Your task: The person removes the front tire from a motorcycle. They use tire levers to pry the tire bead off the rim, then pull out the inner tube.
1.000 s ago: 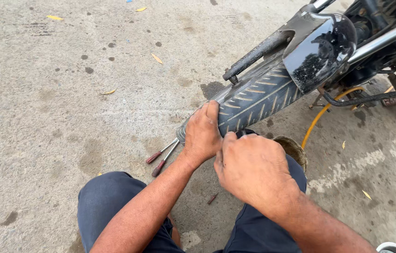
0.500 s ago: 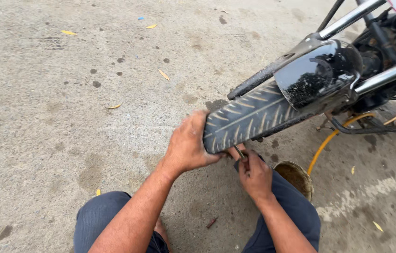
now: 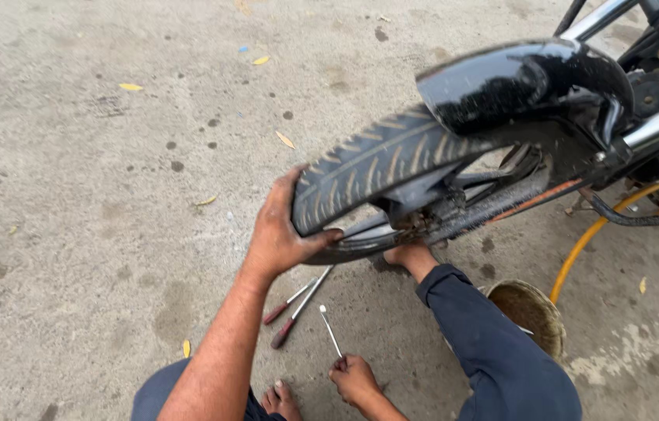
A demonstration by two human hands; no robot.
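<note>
- Tyre (image 3: 376,168) of a motorbike wheel sits raised off the concrete ground (image 3: 72,234), under a black mudguard (image 3: 517,86), in the upper right of the view.
- Left hand (image 3: 283,234) is wrapped around the tyre's near edge, fingers curled over the tread, thumb on the side wall.
- Right hand (image 3: 354,380) is low at the bottom of the view, closed around the handle end of a thin metal tool (image 3: 330,330) whose tip points up toward the wheel.
- 2 screwdrivers (image 3: 292,308) with dark red handles lie on the ground just below the left hand, side by side.
- A bare foot (image 3: 411,257) rests under the wheel, touching the rim; the leg wears dark blue trousers (image 3: 501,359).
- A round brown bowl (image 3: 532,312) sits right of that leg, near a yellow hose (image 3: 595,234).
</note>
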